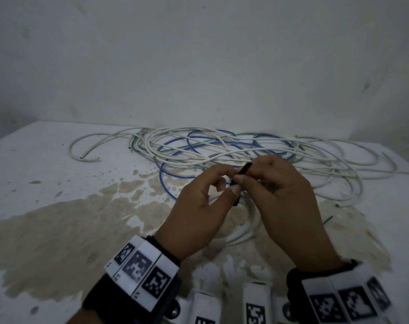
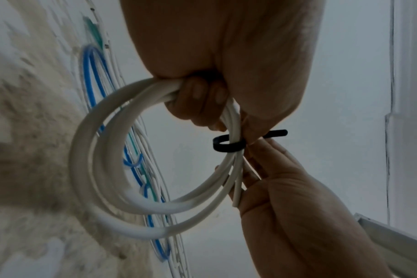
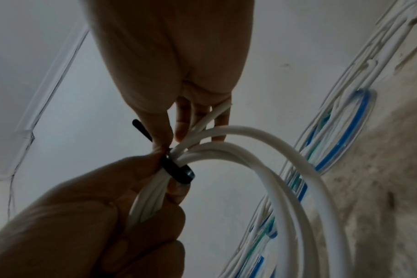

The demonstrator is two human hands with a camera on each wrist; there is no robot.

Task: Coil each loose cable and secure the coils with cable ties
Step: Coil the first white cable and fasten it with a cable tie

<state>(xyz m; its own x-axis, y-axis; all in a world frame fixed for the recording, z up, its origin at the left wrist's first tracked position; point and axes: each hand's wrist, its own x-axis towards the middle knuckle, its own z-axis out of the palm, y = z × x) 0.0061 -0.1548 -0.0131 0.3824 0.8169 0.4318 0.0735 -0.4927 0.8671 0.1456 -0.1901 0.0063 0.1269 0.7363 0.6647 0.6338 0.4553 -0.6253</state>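
My left hand [image 1: 194, 211] sits left of the white cable coil [image 2: 122, 169], its grip curled tight around the gathered strands at one side of the coil, holding it above the stained white desk [image 1: 58, 174]. Seen from the left wrist, the coil hangs as several loose round loops below my fist. A black cable tie [image 2: 227, 145] wraps the bundle just past my left fingers [image 2: 198, 94], with its loose tail sticking out on the far side. To the right of the coil, my right hand [image 1: 285, 192] meets the left, its grip pinching the tie's tail between thumb and fingertip; the other fingers lie straight beside the strands. Behind the coil, nearer the wall, a tangle of loose white, blue and green cables [image 1: 222, 148] sprawls across the desk.
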